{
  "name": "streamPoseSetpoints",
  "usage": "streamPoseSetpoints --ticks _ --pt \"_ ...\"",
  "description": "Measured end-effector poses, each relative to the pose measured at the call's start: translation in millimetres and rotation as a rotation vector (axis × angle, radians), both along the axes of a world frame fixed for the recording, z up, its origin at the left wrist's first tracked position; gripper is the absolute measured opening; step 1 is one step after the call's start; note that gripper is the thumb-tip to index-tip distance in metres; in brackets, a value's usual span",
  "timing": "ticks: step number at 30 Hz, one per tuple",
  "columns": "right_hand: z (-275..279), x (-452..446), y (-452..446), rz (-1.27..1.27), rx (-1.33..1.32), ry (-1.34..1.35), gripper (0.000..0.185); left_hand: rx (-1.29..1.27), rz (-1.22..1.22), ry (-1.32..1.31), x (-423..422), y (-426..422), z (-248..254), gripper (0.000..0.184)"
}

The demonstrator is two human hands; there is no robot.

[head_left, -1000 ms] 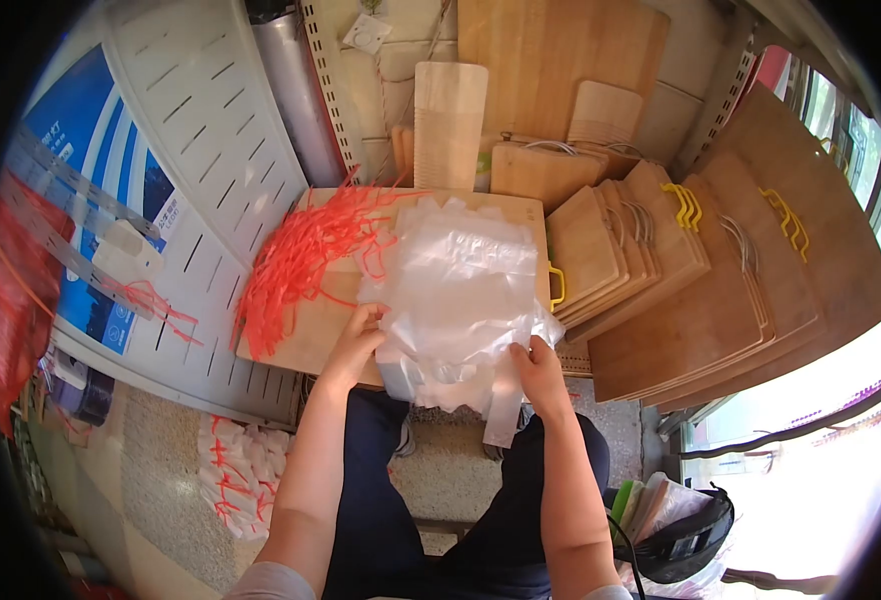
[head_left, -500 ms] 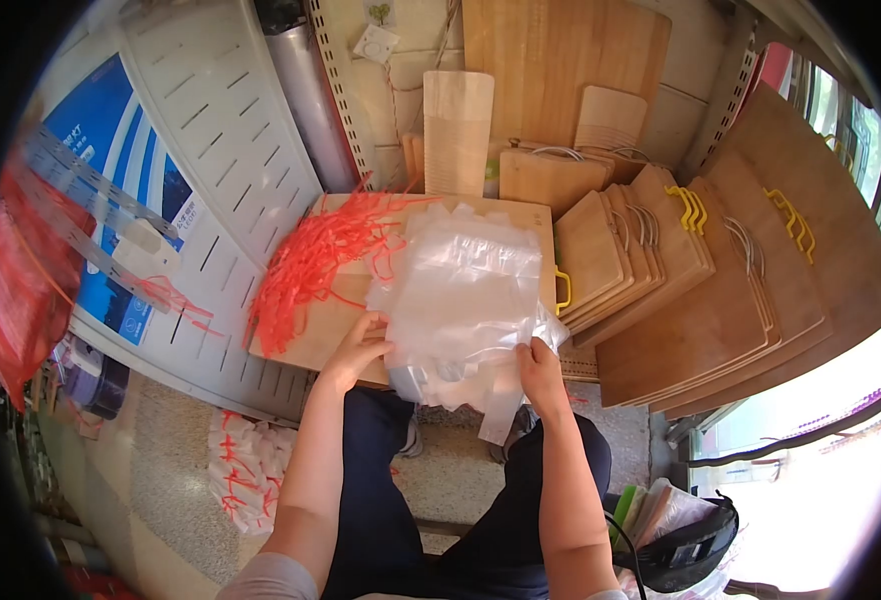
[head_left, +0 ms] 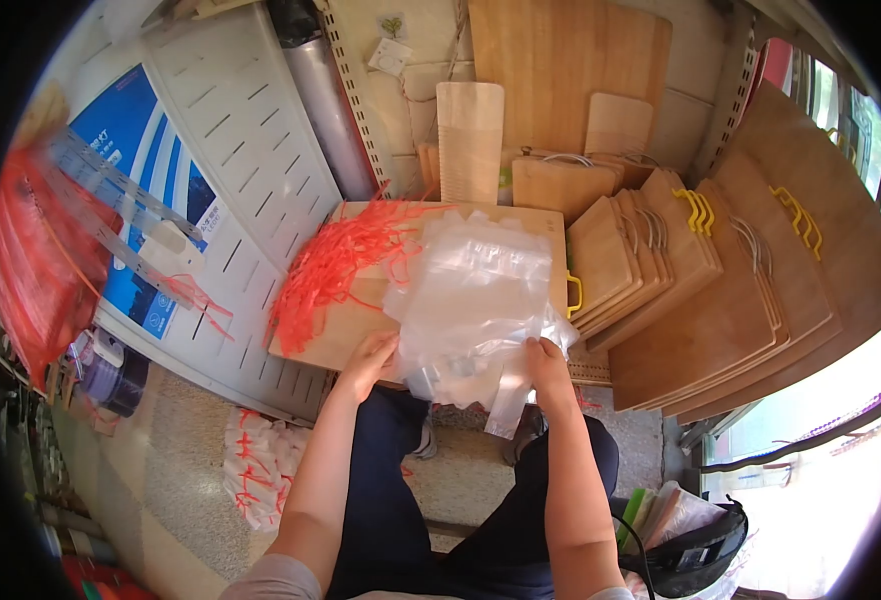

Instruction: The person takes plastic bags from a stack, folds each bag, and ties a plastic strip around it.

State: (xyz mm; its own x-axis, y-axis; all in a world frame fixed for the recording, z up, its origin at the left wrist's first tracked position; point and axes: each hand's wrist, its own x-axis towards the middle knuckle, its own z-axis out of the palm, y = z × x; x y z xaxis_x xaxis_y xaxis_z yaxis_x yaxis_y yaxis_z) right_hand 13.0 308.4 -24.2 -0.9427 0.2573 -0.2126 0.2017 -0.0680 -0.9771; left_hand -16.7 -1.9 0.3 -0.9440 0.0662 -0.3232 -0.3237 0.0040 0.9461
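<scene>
A loose stack of clear plastic bags (head_left: 476, 290) lies on a wooden board (head_left: 336, 320) in front of my knees, its edges uneven and its near end hanging over the board's front. At the near left edge of the stack, my left hand (head_left: 373, 362) is closed, fingers drawn together against the plastic. My right hand (head_left: 547, 366) pinches the near right edge, thumb on top. Beside the bags, at the board's left, is a tangled heap of thin red plastic strips (head_left: 336, 265).
Wooden cutting boards (head_left: 681, 290), some with yellow or metal handles, lean in rows at the right. A perforated metal panel (head_left: 246, 150) stands at the left, near a red plastic bag (head_left: 46, 260). Bundles tied with red strips (head_left: 253, 465) lie on the floor.
My left hand's fingers have drawn together at the bags' left edge. My right hand keeps its pinch. The whole view has shifted slightly.
</scene>
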Motion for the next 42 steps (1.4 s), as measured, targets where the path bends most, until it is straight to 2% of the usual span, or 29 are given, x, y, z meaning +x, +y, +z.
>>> streamPoseSetpoints --ticks 1,4,6,10,15,18,21,24,27,30,34,38,39,40,42 --pt "2.0 -0.1 0.0 0.008 -0.172 -0.033 0.038 -0.007 0.011 -0.022 0.1 3.0 4.4 0.035" --pt "36.7 7.3 -6.1 -0.058 -0.405 -0.134 0.041 0.032 0.032 -0.09 -3.7 4.8 6.2 0.033" --pt "45.4 13.3 -10.4 0.027 -0.206 -0.052 0.039 0.139 0.036 -0.137 -5.7 2.3 -1.0 0.032" --pt "22.3 14.4 -9.6 0.077 0.028 0.13 0.036 0.062 -0.076 -0.079 6.8 10.9 14.9 0.023" --pt "11.2 7.5 -4.0 0.038 -0.118 0.046 0.037 0.226 -0.043 0.078 5.8 8.2 17.6 0.019" --pt "8.5 4.5 0.4 0.025 -0.168 -0.026 0.038 0.323 0.084 -0.165 2.7 10.5 30.8 0.019" --pt "20.2 4.5 -1.7 -0.036 -0.265 -0.081 0.039 0.713 -0.208 -0.389 -5.5 -0.2 30.0 0.014" --pt "28.7 4.7 -1.3 -0.053 -0.343 -0.086 0.038 0.474 0.044 -0.435 6.2 27.4 53.8 0.01" --pt "45.7 11.0 -3.5 0.034 -0.294 -0.014 0.037 0.433 0.006 -0.234 8.6 22.7 45.2 0.008" --pt "56.0 13.3 -1.0 0.101 -0.24 0.058 0.035 0.433 -0.068 -0.199 21.3 13.5 52.1 0.014" --pt "75.3 32.5 -4.0 0.133 -0.23 0.051 0.035 0.432 -0.009 -0.091 40.8 -4.3 49.4 0.011" --pt "79.4 90.9 -4.6 0.149 -0.149 0.04 0.031 0.38 0.016 -0.023 109.4 -2.5 69.8 0.008" --pt "81.1 115.2 -7.2 0.135 -0.137 0.024 0.03 0.378 -0.046 -0.007 130.3 -15.7 54.0 0.008" --pt "82.3 141.8 -10.1 0.117 -0.127 0.008 0.03 0.357 -0.045 -0.053 162.3 -5.1 78.8 0.008" --pt "87.0 194.6 -18.0 0.106 -0.134 -0.018 0.024 0.281 -0.084 -0.095 213.0 -23.9 58.7 0.009"
